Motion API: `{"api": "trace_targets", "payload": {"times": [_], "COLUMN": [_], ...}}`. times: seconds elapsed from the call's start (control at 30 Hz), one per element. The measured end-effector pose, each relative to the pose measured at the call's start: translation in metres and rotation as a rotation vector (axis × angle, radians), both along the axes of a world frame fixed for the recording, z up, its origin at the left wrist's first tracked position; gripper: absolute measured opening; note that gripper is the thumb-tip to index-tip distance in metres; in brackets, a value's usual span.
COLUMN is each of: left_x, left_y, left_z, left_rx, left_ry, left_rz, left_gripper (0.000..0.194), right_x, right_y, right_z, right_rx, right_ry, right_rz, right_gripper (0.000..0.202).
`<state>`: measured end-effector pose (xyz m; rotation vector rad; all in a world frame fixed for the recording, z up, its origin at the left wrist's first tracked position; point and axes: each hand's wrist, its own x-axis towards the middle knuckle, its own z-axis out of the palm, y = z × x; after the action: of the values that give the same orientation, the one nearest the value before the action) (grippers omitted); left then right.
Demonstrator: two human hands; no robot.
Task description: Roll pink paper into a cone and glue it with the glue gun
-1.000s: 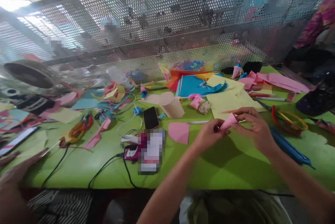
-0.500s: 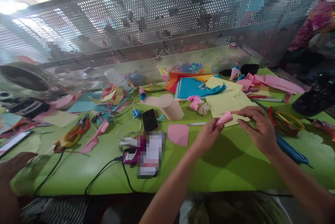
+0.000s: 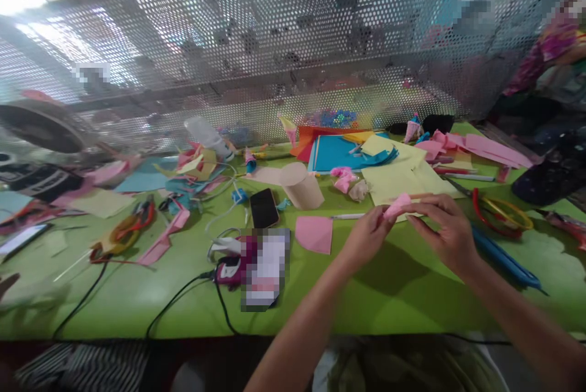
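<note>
Left hand [image 3: 366, 234]: pinched shut on the near end of a small rolled pink paper piece [image 3: 396, 205], held above the bench [image 3: 403, 294], just in front of the yellow sheet [image 3: 403, 181].
Right hand [image 3: 446, 230]: fingers curled over the far end of the same pink piece, gripping it from above; roll held between both hands, slightly tilted.

Nearby on the bench:
- flat pink cut shape [image 3: 314, 234], just left of the left hand, apart from it
- thin pen [image 3: 347, 216], between that shape and the hands
- tan paper tube [image 3: 302, 186], lying on its side
- black phone [image 3: 264, 208], beside the tube
- blue paper stack [image 3: 339, 152], behind the yellow sheet
- red and yellow scissors [image 3: 501, 212], right of the right hand
- blue tool [image 3: 503, 257], near the right forearm
- black cable [image 3: 183, 297], trailing to the front edge

Risks, as judged:
- roll springing open if either pinch slackens, since thin paper resists a tight curl
- creasing or tearing from too firm a squeeze at the narrow end
- forearm sweeping the scissors or blue tool off the crowded surface
- dropped piece lost among the many pink scraps
</note>
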<state>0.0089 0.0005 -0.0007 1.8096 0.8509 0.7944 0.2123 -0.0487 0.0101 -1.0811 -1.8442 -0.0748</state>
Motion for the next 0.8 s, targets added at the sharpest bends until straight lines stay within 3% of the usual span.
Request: {"api": "trace_targets", "payload": {"times": [0.37,0.57,0.7,0.8], "left_x": [0.000,-0.001,-0.002,-0.003], "left_y": [0.003,0.000,-0.003,-0.004], "left_z": [-0.008,-0.001,0.006,0.007], "left_rx": [-0.071,-0.023,-0.020,-0.013], "left_ry": [-0.028,0.026,0.047,0.072], "left_rz": [0.061,0.137,0.147,0.143], "left_gripper": [0.042,0.037,0.035,0.035], "right_x": [-0.002,0.001,0.020,0.060], "right_y": [-0.002,-0.002,-0.014,-0.041], "right_z": [0.002,0.004,0.011,0.008], "right_rx": [0.004,0.003,-0.010,0.013], "right_ry": [-0.014,-0.031,-0.028,0.022], "right_rz": [0.026,0.052,-0.105,-0.313], "right_gripper": [0.031,0.030,0.026,0.024]}}
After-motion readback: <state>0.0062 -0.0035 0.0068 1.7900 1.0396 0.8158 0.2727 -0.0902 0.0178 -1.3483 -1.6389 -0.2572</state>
